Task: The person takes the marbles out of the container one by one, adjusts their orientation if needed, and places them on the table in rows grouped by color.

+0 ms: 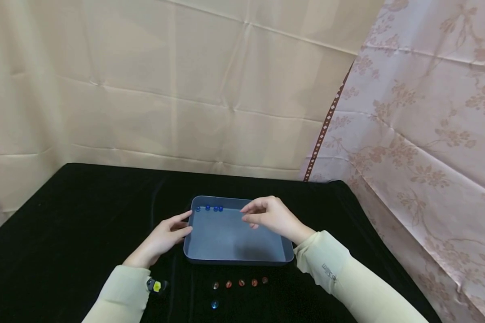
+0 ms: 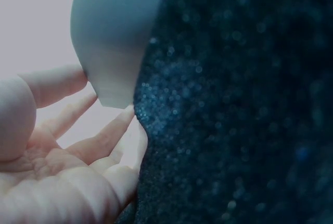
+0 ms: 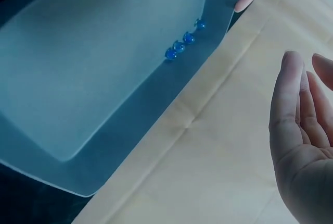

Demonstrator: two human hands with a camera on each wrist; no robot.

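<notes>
A blue-grey rectangular tray lies on the black cloth. Along its far wall, toward the left corner, sits a short row of several blue marbles, seen also as blue marbles in the right wrist view. My left hand touches the tray's left side with extended fingertips; the left wrist view has the fingers against the tray edge. Over the right part of the tray hovers my right hand, fingers loosely bent. A gap shows between its thumb and fingers, with nothing held.
In front of the tray, several clear marbles with reddish insides form a row on the black cloth. One blue marble lies nearer me. A cream curtain hangs behind the table, a floral one at right.
</notes>
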